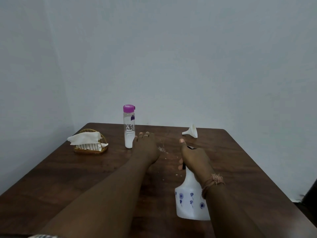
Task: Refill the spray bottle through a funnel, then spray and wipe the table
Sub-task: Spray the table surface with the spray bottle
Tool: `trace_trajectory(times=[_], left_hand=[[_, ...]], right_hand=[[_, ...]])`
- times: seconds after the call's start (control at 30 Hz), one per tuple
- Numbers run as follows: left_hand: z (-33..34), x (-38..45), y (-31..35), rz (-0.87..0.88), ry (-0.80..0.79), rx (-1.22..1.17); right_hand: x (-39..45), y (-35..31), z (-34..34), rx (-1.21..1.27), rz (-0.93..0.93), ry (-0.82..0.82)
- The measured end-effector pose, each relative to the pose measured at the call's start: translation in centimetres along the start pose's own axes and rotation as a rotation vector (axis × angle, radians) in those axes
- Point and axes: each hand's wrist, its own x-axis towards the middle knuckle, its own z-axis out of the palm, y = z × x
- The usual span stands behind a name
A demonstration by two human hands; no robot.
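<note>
Dark brown wood-grain forms the table [72,170] on which all items stand; it is set against a pale grey wall [171,57].

At far left we find a gold wire napkin holder [91,148] with white paper napkins [84,138] standing in it.

To its right stands a clear upright plastic bottle with a purple flip cap [129,127]. White liquid fills only its lowest part. The cap is closed.

Just right of that bottle we see the left hand [145,148]. Its fingers are extended forward and close together, palm down, low over the table. It holds nothing. The fingertips lie just beside the clear bottle's base; we cannot tell whether they touch it. A ring sits on one finger.

Between the two hands, small white specks and droplets [162,150] are scattered on the table surface.

Next, the right hand [193,157] grips the neck and black trigger head of a white plastic spray bottle with blue printed motifs [190,200]. The fingers curl round the front of the head; the thumb points forward along the top. The bottle is tilted, nozzle end away from us, body toward the near edge. A brownish thread band [213,182] wraps the right wrist.

At far right rear, a small white plastic funnel [191,131] lies on its side on the table, spout pointing left, well apart from both hands.
</note>
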Motion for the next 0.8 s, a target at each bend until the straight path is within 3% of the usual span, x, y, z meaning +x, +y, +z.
trace_trajectory(times=[0.27,0.4,0.8], left_hand=[[-0.1,-0.2,-0.3,-0.002,0.004,-0.018],[0.1,0.1,-0.6,0.002,0.018,0.000],[1.8,0.9,-2.1,0.000,0.001,-0.005]], right_hand=[[-0.1,-0.2,-0.5,-0.015,-0.032,0.018],[0.2,-0.5,-0.9,0.100,-0.074,-0.029],[7.0,-4.3,-2.0,0.503,-0.276,0.222]])
